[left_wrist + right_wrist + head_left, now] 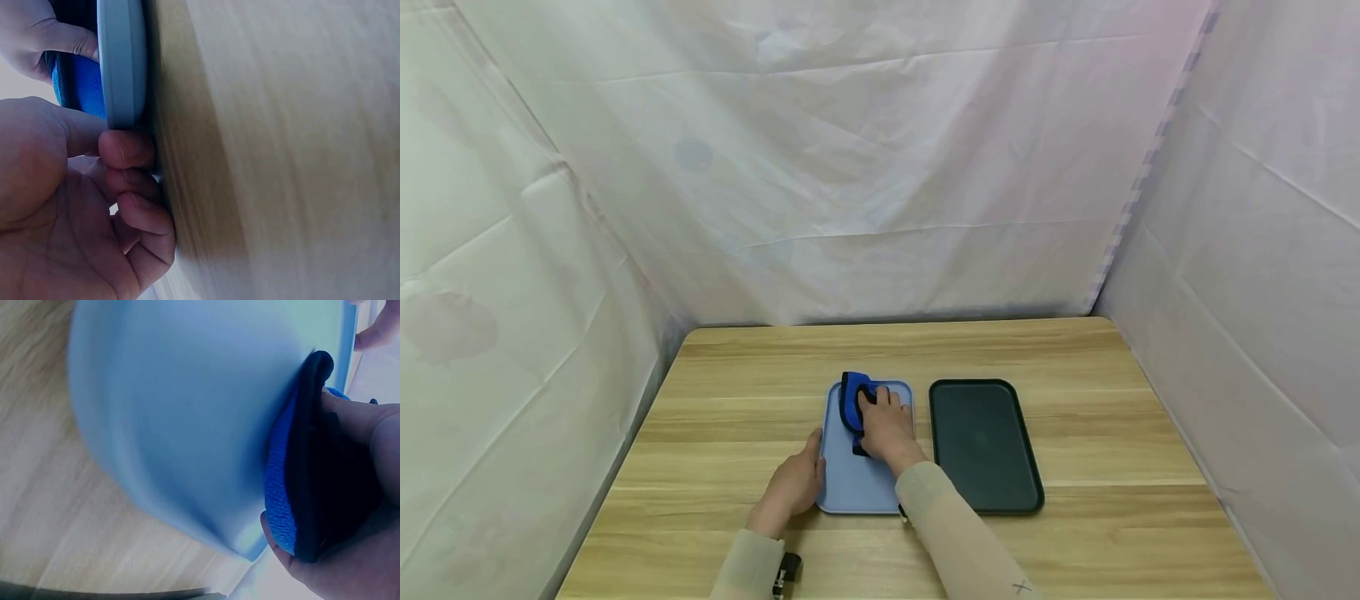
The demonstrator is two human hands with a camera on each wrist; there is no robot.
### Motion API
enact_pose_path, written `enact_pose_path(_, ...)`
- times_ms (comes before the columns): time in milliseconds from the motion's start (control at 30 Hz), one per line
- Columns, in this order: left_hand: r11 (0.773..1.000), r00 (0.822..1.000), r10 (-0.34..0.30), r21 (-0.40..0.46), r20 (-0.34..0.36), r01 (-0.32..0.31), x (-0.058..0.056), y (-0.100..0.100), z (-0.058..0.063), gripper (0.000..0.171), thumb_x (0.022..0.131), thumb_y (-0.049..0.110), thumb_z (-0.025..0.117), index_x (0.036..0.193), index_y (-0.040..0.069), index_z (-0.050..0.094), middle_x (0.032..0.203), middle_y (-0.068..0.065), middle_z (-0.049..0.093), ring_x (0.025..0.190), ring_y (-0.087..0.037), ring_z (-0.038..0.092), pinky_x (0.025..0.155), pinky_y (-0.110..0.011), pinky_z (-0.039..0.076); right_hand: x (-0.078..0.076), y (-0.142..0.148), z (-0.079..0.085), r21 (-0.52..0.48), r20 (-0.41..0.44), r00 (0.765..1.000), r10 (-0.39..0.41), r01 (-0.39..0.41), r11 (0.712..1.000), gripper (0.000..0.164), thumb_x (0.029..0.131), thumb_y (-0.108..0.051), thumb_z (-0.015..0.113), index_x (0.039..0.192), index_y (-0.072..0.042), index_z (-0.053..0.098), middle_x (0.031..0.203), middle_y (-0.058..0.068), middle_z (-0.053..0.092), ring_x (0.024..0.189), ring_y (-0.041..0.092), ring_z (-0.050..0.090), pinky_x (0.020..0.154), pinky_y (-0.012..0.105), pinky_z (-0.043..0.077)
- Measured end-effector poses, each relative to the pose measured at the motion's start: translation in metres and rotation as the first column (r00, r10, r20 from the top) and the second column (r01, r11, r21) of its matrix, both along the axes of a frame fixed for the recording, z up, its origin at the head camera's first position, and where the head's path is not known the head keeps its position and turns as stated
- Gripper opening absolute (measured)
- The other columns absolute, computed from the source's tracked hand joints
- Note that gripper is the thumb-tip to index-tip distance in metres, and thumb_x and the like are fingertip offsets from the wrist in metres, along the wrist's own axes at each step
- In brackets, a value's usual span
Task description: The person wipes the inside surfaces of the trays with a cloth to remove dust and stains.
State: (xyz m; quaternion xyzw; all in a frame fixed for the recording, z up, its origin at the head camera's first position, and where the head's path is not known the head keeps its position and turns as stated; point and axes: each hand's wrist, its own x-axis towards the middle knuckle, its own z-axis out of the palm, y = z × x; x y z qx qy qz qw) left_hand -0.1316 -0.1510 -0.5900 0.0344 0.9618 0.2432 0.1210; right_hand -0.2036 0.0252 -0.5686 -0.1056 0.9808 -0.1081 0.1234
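Observation:
A light blue tray (842, 483) lies on the wooden table. My left hand (795, 481) holds its left edge; in the left wrist view the curled fingertips (128, 150) are right at the rim. Over the tray's upper half, my right hand (887, 427) grips a blue cleaning cloth (852, 398) with black edging. Close up in the right wrist view, the cloth (281, 487) has a fuzzy blue face and a dark back, bent between thumb and fingers against the tray's surface. The palm covers part of it.
A dark green tray (985, 446) lies just right of the blue one, a narrow strip of table between them. White fabric sheets (880, 183) hang behind the wooden table (715, 400) and along both sides.

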Motion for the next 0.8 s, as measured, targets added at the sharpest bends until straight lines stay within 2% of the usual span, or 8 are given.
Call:
enact_pose_path(267, 1.0, 1.0, 0.003, -0.01, 0.007, -0.003, 0.0, 0.001, 0.002, 0.057, 0.108, 0.016, 0.049, 0.159, -0.001, 0.032, 0.108, -0.027, 0.074, 0.085, -0.027, 0.072, 0.082, -0.051, 0.057, -0.001, -0.006, -0.004, -0.011, 0.009, 1.0, 0.003, -0.003, 1.0, 0.087, 0.089, -0.039, 0.082, 0.162, -0.024, 0.037, 0.16, 0.015, 0.037, 0.144, 0.036, 0.038, 0.11, 0.055, 0.04)
enact_pose_path(433, 1.0, 1.0, 0.004, -0.012, 0.009, -0.003, 0.0, 0.002, 0.002, 0.056, 0.108, 0.017, 0.049, 0.159, -0.001, 0.033, 0.114, -0.028, 0.073, 0.094, -0.033, 0.074, 0.087, -0.053, 0.057, 0.0, -0.01, -0.004, -0.013, 0.014, 1.0, 0.002, -0.002, 1.0, 0.087, 0.09, -0.04, 0.081, 0.162, -0.025, 0.037, 0.163, 0.015, 0.034, 0.146, 0.037, 0.037, 0.112, 0.055, 0.039)
enact_pose_path(800, 1.0, 1.0, -0.001, -0.01, -0.005, 0.001, 0.001, 0.002, 0.001, 0.056, 0.108, 0.016, 0.05, 0.158, -0.001, 0.034, 0.111, -0.027, 0.074, 0.094, -0.036, 0.074, 0.084, -0.052, 0.058, 0.0, -0.017, -0.004, -0.009, 0.016, 1.0, 0.002, -0.002, 1.0, 0.087, 0.089, -0.042, 0.081, 0.162, -0.024, 0.037, 0.163, 0.015, 0.034, 0.142, 0.037, 0.038, 0.11, 0.055, 0.04)
